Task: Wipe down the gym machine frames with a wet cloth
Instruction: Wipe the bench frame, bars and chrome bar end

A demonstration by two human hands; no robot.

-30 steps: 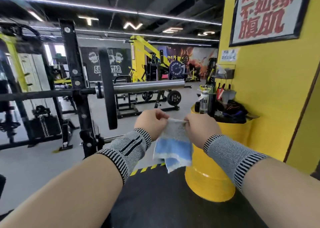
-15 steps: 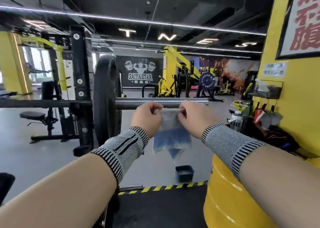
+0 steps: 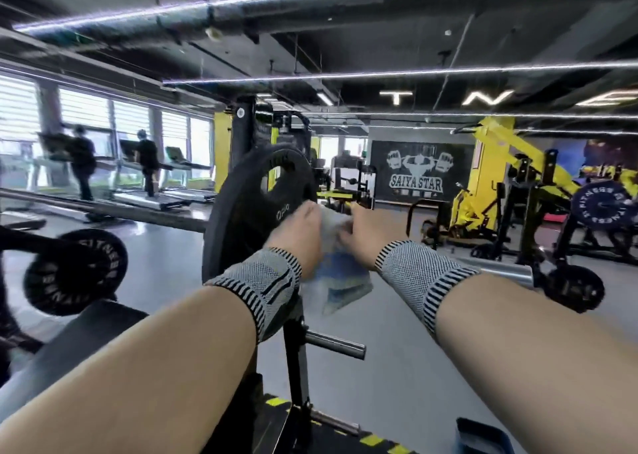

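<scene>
A blue and white cloth (image 3: 340, 277) hangs between my two hands at chest height. My left hand (image 3: 297, 234) grips its top left edge and my right hand (image 3: 366, 234) grips its top right edge. Both wrists wear grey knitted bands. Right behind my hands stands the black rack upright (image 3: 245, 125) carrying a barbell (image 3: 103, 212) loaded with a big black weight plate (image 3: 241, 208). The bar's chrome sleeve end (image 3: 507, 272) shows to the right of my right wrist. The frame's lower post (image 3: 297, 367) with a short steel peg (image 3: 335, 343) is under my hands.
A bench pad (image 3: 69, 343) and a smaller black plate (image 3: 74, 274) lie at the left. Yellow machines (image 3: 511, 184) stand at the right. A small dark blue box (image 3: 480, 436) sits on the floor at bottom right. Two people use treadmills (image 3: 138, 191) by the far windows.
The view has swung left and away from the yellow barrel and wall. My hands still hold the cloth and are now closer together, in front of the weight plate.
</scene>
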